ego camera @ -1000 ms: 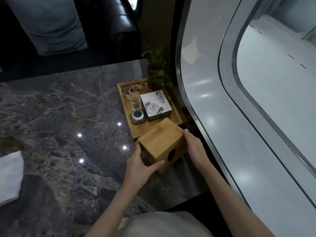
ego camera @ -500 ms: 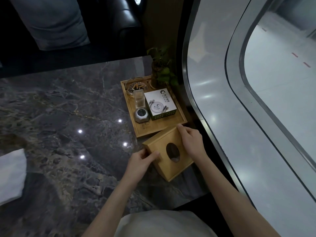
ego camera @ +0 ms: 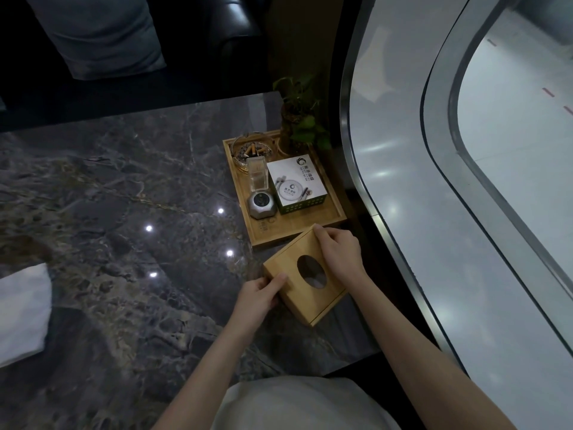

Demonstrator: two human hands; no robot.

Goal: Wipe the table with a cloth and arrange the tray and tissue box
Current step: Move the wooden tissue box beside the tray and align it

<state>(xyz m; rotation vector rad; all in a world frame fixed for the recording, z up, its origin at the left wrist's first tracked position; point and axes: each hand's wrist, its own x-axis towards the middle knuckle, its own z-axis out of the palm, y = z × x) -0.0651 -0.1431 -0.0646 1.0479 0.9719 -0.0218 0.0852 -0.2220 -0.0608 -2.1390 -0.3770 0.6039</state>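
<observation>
At the far left edge of the table (ego camera: pixel 124 187) lies the white cloth (ego camera: pixel 21 311), well apart from us. Our left hand (ego camera: pixel 259 294) clamps the near-left corner of the bamboo tissue box (ego camera: pixel 305 277) and our right hand (ego camera: pixel 339 252) grips its far-right corner, about equally near. The box sits skewed, oval opening up, far corner touching the tray (ego camera: pixel 297 235).

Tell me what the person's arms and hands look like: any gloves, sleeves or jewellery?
Both hands, left and right, are bare, with no gloves. No rings, watch or bracelet show. The forearms are uncovered as far as the picture's lower edge, so no sleeves are visible. A pale garment shows below.
</observation>
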